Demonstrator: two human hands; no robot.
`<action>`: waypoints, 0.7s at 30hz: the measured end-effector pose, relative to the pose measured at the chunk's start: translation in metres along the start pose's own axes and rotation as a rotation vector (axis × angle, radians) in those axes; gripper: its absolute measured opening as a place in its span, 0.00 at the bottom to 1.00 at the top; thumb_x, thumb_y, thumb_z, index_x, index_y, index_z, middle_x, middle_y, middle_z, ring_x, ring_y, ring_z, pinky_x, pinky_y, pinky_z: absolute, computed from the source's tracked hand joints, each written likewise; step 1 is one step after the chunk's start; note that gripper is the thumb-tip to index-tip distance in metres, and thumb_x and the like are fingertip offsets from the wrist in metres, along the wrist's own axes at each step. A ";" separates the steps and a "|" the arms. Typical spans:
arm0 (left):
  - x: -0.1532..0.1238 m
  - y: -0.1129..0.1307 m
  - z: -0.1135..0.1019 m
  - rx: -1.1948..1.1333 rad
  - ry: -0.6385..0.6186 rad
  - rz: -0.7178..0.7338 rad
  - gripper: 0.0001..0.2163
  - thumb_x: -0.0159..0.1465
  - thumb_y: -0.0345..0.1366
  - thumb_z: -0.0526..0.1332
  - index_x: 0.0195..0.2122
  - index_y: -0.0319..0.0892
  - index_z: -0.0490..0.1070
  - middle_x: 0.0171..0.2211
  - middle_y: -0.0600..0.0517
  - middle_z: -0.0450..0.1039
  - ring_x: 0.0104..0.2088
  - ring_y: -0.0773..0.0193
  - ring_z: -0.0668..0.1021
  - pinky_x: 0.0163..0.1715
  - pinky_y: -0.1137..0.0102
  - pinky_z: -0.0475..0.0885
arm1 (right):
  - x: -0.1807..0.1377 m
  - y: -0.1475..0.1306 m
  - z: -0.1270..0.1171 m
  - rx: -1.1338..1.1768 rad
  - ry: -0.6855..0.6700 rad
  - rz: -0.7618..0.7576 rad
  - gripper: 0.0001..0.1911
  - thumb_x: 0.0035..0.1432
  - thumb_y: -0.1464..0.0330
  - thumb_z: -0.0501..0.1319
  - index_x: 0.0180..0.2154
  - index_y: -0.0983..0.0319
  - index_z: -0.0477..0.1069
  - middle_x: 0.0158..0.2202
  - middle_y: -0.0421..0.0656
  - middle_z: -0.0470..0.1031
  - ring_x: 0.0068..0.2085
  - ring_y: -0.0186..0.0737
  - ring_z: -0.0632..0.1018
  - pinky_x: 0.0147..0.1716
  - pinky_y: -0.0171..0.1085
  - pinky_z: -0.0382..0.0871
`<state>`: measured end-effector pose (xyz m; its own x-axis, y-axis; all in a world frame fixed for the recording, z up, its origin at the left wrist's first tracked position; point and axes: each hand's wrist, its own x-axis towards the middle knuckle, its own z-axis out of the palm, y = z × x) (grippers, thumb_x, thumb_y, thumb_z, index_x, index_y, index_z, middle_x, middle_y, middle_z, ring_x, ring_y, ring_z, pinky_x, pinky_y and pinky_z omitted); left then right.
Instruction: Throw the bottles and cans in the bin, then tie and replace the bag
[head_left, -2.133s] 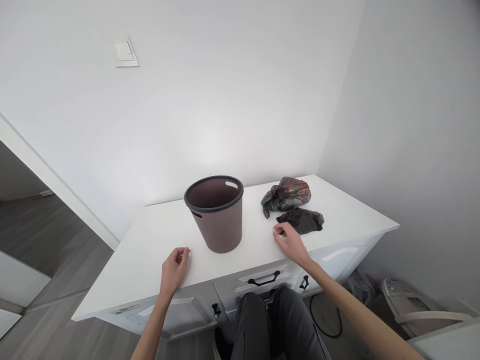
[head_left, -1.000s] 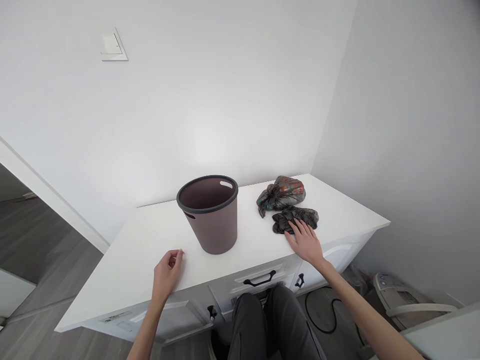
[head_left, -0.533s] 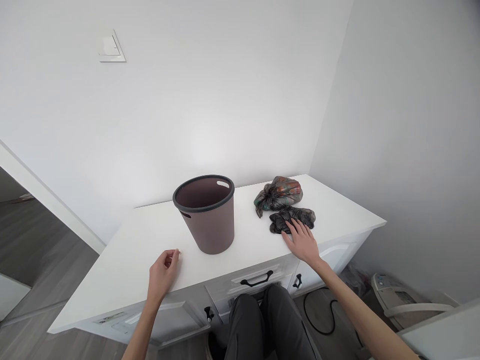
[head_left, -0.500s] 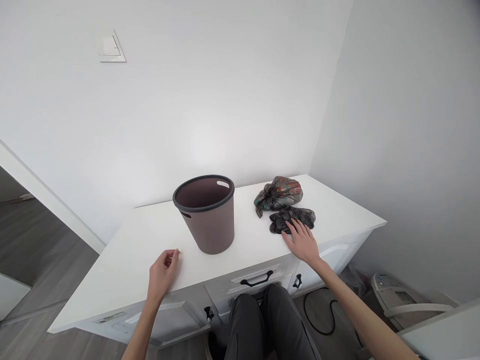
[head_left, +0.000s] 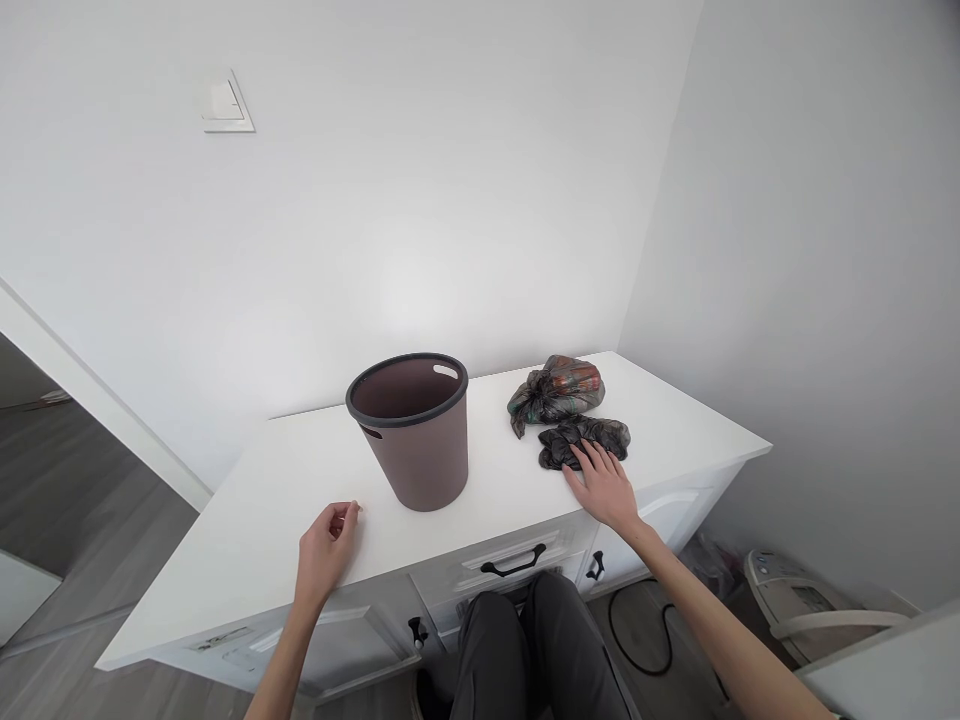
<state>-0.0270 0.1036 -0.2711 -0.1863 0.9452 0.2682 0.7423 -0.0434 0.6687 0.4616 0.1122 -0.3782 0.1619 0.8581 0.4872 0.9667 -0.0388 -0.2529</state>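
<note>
A brown trash can [head_left: 424, 460] with a dark rim and cut-out handles stands upright on the white cabinet top. Left of it, my left hand [head_left: 327, 545] rests on the surface with its fingers loosely curled in; I see nothing held in it. My right hand [head_left: 604, 487] lies with fingers stretched out over the near edge of a crumpled black plastic bag [head_left: 611, 434], touching it without gripping. Just behind that lies a knotted, filled garbage bag [head_left: 559, 390], with red and green contents showing through the thin plastic.
The white cabinet [head_left: 300, 470] has drawers and doors with black handles [head_left: 514, 562] facing my knees. Walls rise behind and to the right, with a light switch [head_left: 231, 105] at upper left. A light-coloured appliance [head_left: 795, 600] and a black cable [head_left: 637, 660] are on the floor at right.
The camera view has shifted very slightly. Both hands, the trash can and the two bags stay where they were.
</note>
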 end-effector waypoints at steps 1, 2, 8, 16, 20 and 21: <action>0.000 0.000 0.000 0.002 0.000 -0.001 0.21 0.65 0.59 0.55 0.36 0.46 0.76 0.31 0.52 0.78 0.30 0.59 0.77 0.36 0.65 0.71 | 0.000 0.000 0.000 -0.001 0.000 0.000 0.33 0.71 0.51 0.47 0.65 0.63 0.69 0.69 0.52 0.66 0.71 0.59 0.64 0.70 0.57 0.55; 0.000 0.000 -0.001 0.003 0.000 -0.003 0.21 0.65 0.59 0.55 0.36 0.46 0.76 0.30 0.52 0.78 0.30 0.59 0.77 0.36 0.65 0.71 | 0.000 -0.001 0.000 -0.003 0.000 -0.001 0.33 0.71 0.51 0.47 0.65 0.64 0.69 0.69 0.52 0.66 0.71 0.59 0.64 0.70 0.57 0.55; 0.000 -0.002 -0.001 -0.002 -0.003 -0.004 0.22 0.65 0.59 0.55 0.36 0.46 0.76 0.30 0.52 0.78 0.30 0.58 0.77 0.35 0.65 0.71 | -0.002 -0.001 0.001 -0.025 -0.010 -0.004 0.33 0.72 0.52 0.47 0.66 0.64 0.69 0.70 0.52 0.65 0.71 0.58 0.64 0.70 0.56 0.54; -0.002 0.009 -0.008 -0.001 -0.003 0.009 0.22 0.65 0.58 0.54 0.36 0.45 0.76 0.29 0.51 0.78 0.29 0.58 0.77 0.34 0.66 0.71 | 0.000 -0.010 -0.007 -0.072 -0.035 0.010 0.32 0.72 0.53 0.47 0.66 0.64 0.69 0.70 0.50 0.65 0.71 0.56 0.64 0.70 0.53 0.54; -0.003 0.008 -0.010 -0.017 -0.016 0.019 0.22 0.65 0.58 0.54 0.36 0.45 0.75 0.29 0.51 0.78 0.28 0.59 0.76 0.35 0.65 0.71 | -0.002 -0.013 -0.007 -0.083 -0.003 0.003 0.31 0.72 0.54 0.48 0.66 0.64 0.70 0.69 0.50 0.66 0.70 0.56 0.66 0.70 0.53 0.56; -0.003 0.007 -0.010 -0.021 -0.019 0.019 0.22 0.65 0.58 0.54 0.36 0.45 0.75 0.29 0.51 0.77 0.28 0.59 0.75 0.35 0.65 0.71 | -0.002 -0.013 -0.007 -0.085 0.001 0.002 0.31 0.72 0.54 0.48 0.66 0.64 0.70 0.69 0.50 0.67 0.70 0.56 0.66 0.70 0.53 0.56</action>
<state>-0.0275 0.0977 -0.2603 -0.1602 0.9501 0.2676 0.7321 -0.0675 0.6779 0.4502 0.1075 -0.3703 0.1636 0.8575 0.4877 0.9798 -0.0835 -0.1819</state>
